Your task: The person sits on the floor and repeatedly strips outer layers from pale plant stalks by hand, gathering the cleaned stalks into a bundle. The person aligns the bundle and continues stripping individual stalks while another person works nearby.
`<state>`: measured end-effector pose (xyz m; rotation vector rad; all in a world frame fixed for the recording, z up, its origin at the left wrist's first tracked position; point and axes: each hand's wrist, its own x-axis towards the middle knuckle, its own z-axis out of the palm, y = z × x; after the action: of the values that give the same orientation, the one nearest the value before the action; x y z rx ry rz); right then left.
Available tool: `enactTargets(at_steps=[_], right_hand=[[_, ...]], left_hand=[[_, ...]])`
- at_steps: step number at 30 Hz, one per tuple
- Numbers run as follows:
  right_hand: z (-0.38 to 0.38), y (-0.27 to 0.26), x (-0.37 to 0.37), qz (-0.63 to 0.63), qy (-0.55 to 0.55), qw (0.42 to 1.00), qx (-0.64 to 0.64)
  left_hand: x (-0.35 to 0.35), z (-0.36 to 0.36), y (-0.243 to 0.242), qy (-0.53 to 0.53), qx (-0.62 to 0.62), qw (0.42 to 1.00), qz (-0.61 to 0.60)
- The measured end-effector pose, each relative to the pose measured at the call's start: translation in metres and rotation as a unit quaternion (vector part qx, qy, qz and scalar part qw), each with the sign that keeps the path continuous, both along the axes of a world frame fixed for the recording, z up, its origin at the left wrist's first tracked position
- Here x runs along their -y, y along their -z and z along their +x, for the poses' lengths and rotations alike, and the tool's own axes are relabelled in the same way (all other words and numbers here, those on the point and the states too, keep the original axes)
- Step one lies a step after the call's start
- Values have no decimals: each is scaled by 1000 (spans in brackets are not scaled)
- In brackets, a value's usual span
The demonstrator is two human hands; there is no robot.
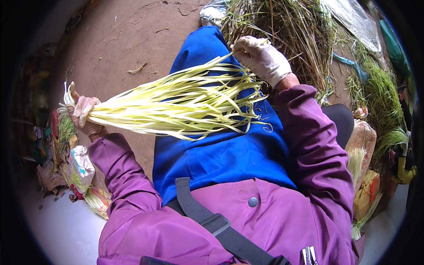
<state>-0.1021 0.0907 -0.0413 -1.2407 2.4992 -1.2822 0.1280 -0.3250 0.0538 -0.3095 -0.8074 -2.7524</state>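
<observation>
My left hand (84, 111), in a thin whitish glove, grips a bundle of blanched yellow chives (179, 102) near its white stem ends. The long flat leaves fan out to the right over the blue cloth (218, 159) on my lap, and some tips are thin, dry and curled. Above those tips is my gloved right hand (260, 59), its fingers bent inward. One leaf reaches towards its fingertips; whether they pinch it cannot be made out. A small yellowish scrap (265, 41) shows at the back of its fingers.
A heap of dry and green stalks (298, 43) lies beyond my right hand, beside a silvery plastic bag (213, 13). Greener leaves (381, 96) are piled farther right, where another person's yellow sleeve (406, 172) shows. Sacks (362, 142) and chive bundles (96, 200) flank me on brown ground (139, 43).
</observation>
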Motion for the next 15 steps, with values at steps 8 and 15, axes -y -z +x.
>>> enactTargets(at_steps=[8, 15], right_hand=[[10, 21, -17, -230, 181, 835, 465], [27, 4, -39, -54, 69, 975, 204]], left_hand=[[9, 2, 3, -20, 18, 999, -23], [10, 2, 3, -14, 16, 1000, -17]])
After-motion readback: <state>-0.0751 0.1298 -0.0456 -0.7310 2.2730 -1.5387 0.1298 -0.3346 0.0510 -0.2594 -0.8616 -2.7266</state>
